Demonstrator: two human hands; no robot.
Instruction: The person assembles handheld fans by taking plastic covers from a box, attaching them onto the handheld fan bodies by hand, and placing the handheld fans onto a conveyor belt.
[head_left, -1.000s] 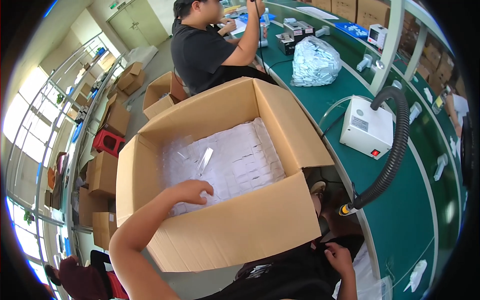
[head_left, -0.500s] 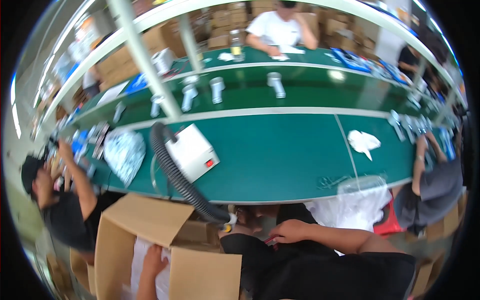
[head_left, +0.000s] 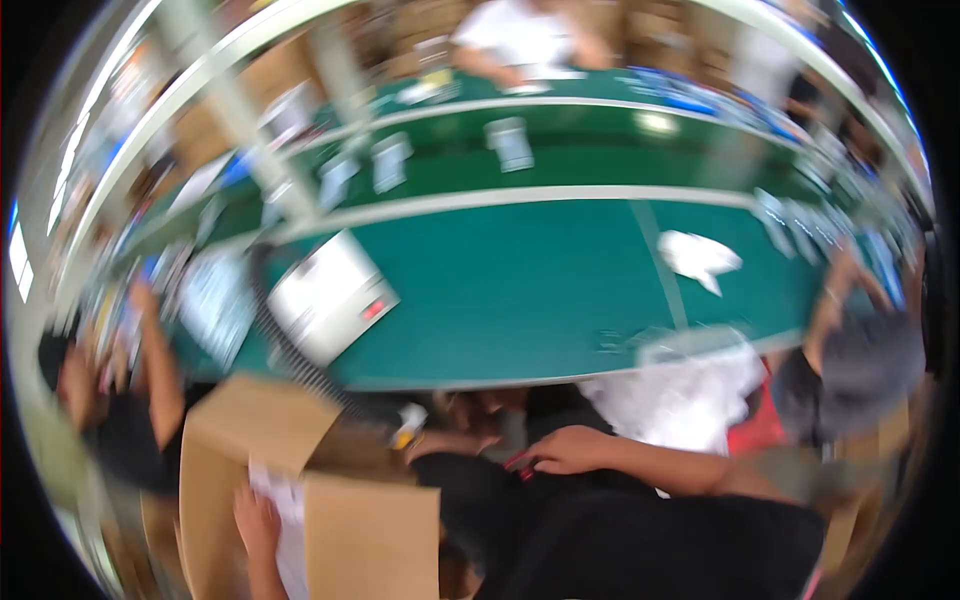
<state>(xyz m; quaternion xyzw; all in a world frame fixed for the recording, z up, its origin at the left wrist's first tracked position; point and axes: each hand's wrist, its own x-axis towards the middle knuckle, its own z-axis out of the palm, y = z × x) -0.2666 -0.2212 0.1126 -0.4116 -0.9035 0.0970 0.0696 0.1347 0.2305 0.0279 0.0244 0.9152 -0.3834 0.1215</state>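
Note:
My left hand (head_left: 258,522) is inside the open cardboard box (head_left: 372,540), against the white sheet-like wrapping (head_left: 291,530). Its fingers are smeared by motion, and whether they grip anything is unclear. Over my dark-clothed lap, my right hand (head_left: 572,450) is closed on a small red object (head_left: 519,462), mostly hidden by the fingers. A white boxy machine (head_left: 335,298) with a red switch stands on the green table (head_left: 520,300). Its ribbed black hose (head_left: 290,350) runs down past the table edge to a pale nozzle (head_left: 410,418) close to the box.
A clear plastic bag of white items (head_left: 690,390) hangs at the table's front edge. Crumpled white material (head_left: 698,258) and a bluish bag (head_left: 215,305) lie on the table. Co-workers sit at left, right and across. Pale handheld parts (head_left: 512,145) stand along the middle strip.
The whole view has shifted, with the scene sliding left and slightly up, and is now blurred. My left hand stays in the box, and my right hand keeps hold of the red object.

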